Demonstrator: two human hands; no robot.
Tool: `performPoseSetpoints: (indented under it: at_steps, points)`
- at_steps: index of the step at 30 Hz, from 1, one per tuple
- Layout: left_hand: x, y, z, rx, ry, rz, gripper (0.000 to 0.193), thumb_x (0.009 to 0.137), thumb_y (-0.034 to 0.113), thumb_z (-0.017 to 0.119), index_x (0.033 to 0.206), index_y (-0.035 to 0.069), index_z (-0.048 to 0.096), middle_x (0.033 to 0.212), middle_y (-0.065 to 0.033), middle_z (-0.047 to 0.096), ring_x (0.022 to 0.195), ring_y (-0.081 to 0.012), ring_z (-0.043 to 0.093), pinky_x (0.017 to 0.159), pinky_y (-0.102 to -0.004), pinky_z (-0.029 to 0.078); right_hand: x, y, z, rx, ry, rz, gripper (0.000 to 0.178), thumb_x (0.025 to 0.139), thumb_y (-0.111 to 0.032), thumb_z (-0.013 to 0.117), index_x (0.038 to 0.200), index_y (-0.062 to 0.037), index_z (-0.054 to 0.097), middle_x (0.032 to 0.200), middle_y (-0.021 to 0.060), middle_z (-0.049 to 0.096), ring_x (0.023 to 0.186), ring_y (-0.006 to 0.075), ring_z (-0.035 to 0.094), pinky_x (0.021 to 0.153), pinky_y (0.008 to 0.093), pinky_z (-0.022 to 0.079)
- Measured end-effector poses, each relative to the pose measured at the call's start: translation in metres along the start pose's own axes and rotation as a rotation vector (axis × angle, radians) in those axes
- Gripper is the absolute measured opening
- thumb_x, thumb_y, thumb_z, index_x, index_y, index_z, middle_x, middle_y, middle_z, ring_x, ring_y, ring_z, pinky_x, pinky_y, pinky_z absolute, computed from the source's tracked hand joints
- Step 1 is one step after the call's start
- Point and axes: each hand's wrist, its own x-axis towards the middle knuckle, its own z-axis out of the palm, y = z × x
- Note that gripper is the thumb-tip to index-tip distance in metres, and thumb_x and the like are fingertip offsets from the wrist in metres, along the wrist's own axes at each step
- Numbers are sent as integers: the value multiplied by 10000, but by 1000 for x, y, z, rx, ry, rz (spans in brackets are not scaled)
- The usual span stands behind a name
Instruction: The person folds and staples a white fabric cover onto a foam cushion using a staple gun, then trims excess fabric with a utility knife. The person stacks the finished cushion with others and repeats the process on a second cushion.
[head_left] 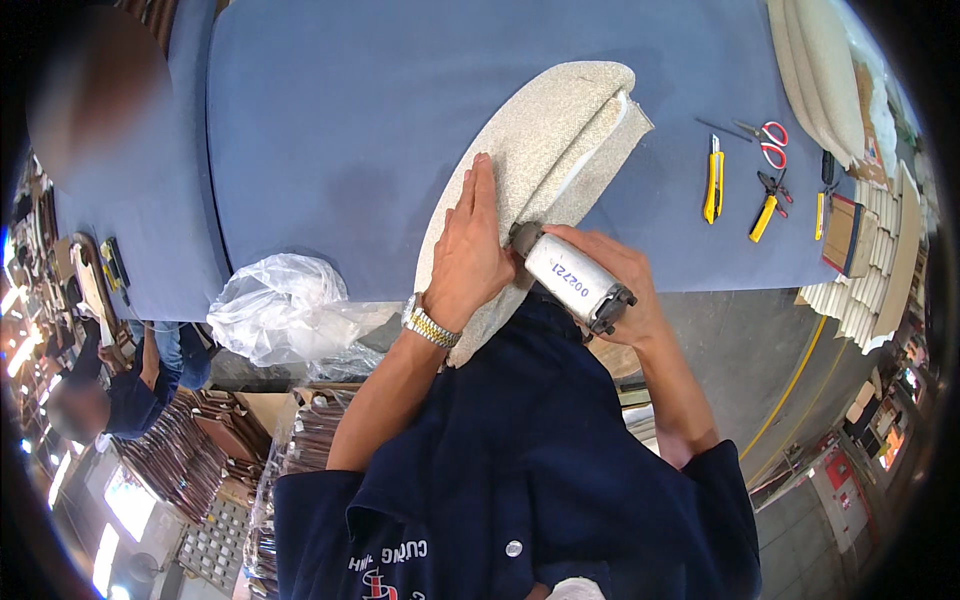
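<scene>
Got the left hand [465,250] laid flat on a beige pad [530,150], with straight, unclenched fingers. Grasping a white tool [572,270] in the right hand [627,270], nose-first at the pad's fold. Seeing the pad slanted over the near edge of the blue table [350,120], down to the shirt [480,430]. Also spotting cutter [714,180], pliers [766,212], scissors [774,155] off right.

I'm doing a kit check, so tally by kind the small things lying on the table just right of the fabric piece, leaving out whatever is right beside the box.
Cutter: 1
Scissors: 1 pair
Pliers: 1 pair
Thin rod: 1
Total: 4
</scene>
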Motion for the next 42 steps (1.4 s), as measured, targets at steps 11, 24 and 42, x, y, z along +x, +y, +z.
performPoseSetpoints:
  at_steps: [11,24,42]
  points:
    - [1,-1,0,-20,-56,-29,1103,743,36,808,1621,-36,145,1678,-258,238,1553,-417,262,1176,-651,324,17,-21,-24,49,-200,166,781,673,-236,816,1408,-61,619,1176,194,706,1017,344,692,901,396,528]
    - [11,-15,-27,-110,-299,128,1279,679,231,907,1657,53,102,1689,-298,147,1585,-431,132,1246,-608,199,12,-8,5,-51,-27,103,589,793,-171,771,1364,-93,649,1242,165,717,1122,327,718,948,377,548]
    - [-40,-20,2,54,15,-48,981,823,120,760,1626,21,204,1655,-251,304,1520,-458,298,1186,-488,388,-12,7,25,-51,114,-103,625,790,-200,763,1390,-80,637,1231,182,723,1065,343,732,899,385,567]
